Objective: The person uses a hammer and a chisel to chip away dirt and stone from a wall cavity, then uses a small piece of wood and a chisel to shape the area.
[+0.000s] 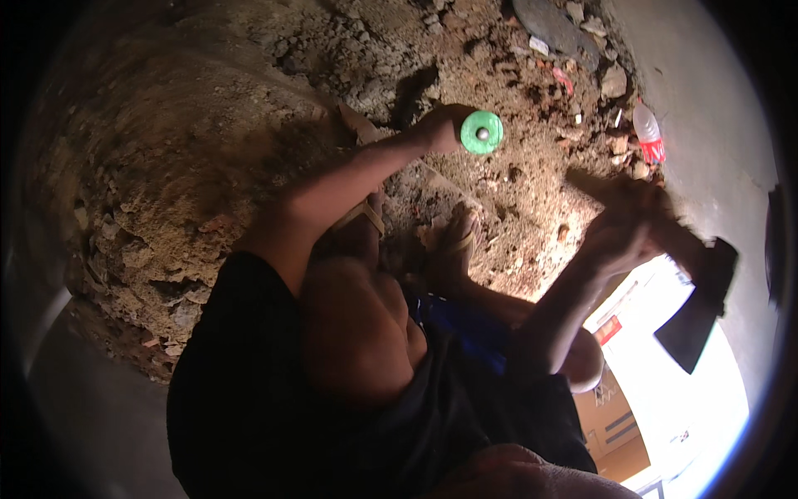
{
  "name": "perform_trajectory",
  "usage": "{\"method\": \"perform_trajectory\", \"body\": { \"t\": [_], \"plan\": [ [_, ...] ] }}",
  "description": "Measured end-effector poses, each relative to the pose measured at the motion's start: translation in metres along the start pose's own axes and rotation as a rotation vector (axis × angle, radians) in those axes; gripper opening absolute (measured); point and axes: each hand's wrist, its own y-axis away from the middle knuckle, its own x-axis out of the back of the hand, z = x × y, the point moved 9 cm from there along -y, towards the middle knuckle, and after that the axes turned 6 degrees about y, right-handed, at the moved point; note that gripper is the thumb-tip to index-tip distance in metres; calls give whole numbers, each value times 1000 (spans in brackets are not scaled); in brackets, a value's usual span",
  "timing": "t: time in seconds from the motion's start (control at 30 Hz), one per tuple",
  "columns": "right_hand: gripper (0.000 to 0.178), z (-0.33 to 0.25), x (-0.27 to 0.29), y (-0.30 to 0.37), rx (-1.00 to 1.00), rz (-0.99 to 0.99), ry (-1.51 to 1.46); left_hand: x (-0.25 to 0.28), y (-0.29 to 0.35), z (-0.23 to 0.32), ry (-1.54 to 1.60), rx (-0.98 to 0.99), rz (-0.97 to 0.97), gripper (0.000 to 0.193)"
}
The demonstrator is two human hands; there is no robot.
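Clothing: black cloth (274, 391), lower middle of frame; bare bent leg (353, 324) just above it.
Hatchet: right of frame (705, 287), held clear of the ground; long axis slants from handle butt at upper left to dark head at lower right, cutting edge toward the bottom.
Right hand: right of centre (623, 233), fingers wrapped firmly round the hatchet handle between butt and head.
Left hand: upper middle (449, 129), curled in at the green-topped tool; most fingers hidden, exact grip can't tell.
Green-topped tool: upper middle (482, 133), seen nearly end-on, round metal end inside the green disc; shaft hidden below.
Key relation: tool lies up and left of right hand, hatchet head on that hand's opposite side; left hand nearer, right at the tool.
Foot: sandalled (465, 237), centre, below the tool.
Ground: loose brown soil, rubble (532, 141).
Bottle: clear, red label (648, 133), upper right, by grey wall (706, 108).
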Motion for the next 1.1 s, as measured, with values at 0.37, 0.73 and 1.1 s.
{"method": "perform_trajectory", "body": {
  "t": [0.37, 0.73, 1.1],
  "plan": [
    [14, -17, 44, -101, 266, 112, -113, 4, 4, -8, 11, 149, -81, 43],
    [27, 355, -4, 186, -730, -28, 166, 15, -2, 5, -24, -25, 85, 42],
    [44, 205, -77, 61, -786, -371, -408, 19, 1, 10, -41, 125, 13, 41]
  ]
}}
